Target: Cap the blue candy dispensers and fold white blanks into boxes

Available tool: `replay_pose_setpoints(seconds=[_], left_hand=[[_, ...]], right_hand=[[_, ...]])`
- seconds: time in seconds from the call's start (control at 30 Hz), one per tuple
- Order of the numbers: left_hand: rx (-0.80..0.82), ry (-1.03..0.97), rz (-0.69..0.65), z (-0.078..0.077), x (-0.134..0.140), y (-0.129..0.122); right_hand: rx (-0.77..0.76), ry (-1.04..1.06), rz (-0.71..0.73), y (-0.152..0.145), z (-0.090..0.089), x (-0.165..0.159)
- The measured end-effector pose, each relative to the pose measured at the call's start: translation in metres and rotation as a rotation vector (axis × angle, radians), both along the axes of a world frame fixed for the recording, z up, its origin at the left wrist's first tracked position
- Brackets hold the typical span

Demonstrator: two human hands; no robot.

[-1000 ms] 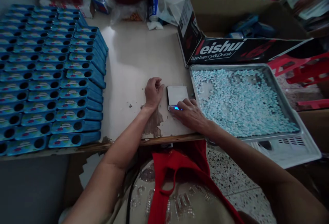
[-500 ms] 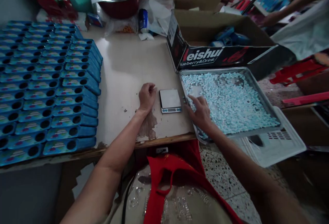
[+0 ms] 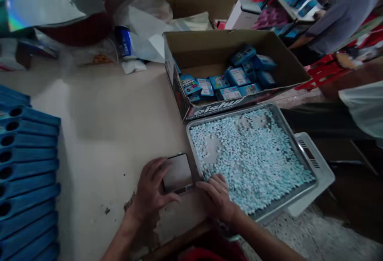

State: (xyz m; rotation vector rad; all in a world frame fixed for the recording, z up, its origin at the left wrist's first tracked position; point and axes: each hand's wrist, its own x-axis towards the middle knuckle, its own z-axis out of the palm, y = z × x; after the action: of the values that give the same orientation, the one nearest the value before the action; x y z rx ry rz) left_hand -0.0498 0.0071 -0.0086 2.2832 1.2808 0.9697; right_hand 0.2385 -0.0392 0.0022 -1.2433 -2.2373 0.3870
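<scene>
The digital scale lies on the table between the hands, long axis pointing forward. The left hand is nearer, fingers spread at the scale's left edge; the right hand is curled, grip unclear, by the metal tray of pale-blue tablets.

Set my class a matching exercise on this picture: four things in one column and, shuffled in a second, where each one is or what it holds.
Column one
1. Scale
2. Metal tray
3. Cardboard box
4. Blue containers

Column two
A. Open at the top, with blue packs inside
B. Lined up at the left edge of the picture
C. On the table, between the left hand and the right hand
D. Spread with small pale blue pieces

Right pairs: 1-C, 2-D, 3-A, 4-B
</scene>
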Motion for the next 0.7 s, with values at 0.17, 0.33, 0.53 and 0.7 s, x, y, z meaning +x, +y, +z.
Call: replay_pose_setpoints(seconds=[0.17,0.33,0.53,0.7], left_hand=[[-0.115,0.333,-0.108,0.017,0.021,-0.006],[-0.369,0.551,0.024,0.045,0.038,0.018],[-0.312,0.586,-0.102,0.051,0.040,0.047],[-0.322,0.553,-0.090,0.050,0.027,0.046]], right_hand=[[-0.103,-0.069,0.055,0.004,0.006,-0.003],[-0.393,-0.238,0.075,0.020,0.024,-0.014],[-0.518,-0.275,0.142,0.043,0.066,-0.005],[-0.586,-0.174,0.101,-0.006,0.085,-0.008]])
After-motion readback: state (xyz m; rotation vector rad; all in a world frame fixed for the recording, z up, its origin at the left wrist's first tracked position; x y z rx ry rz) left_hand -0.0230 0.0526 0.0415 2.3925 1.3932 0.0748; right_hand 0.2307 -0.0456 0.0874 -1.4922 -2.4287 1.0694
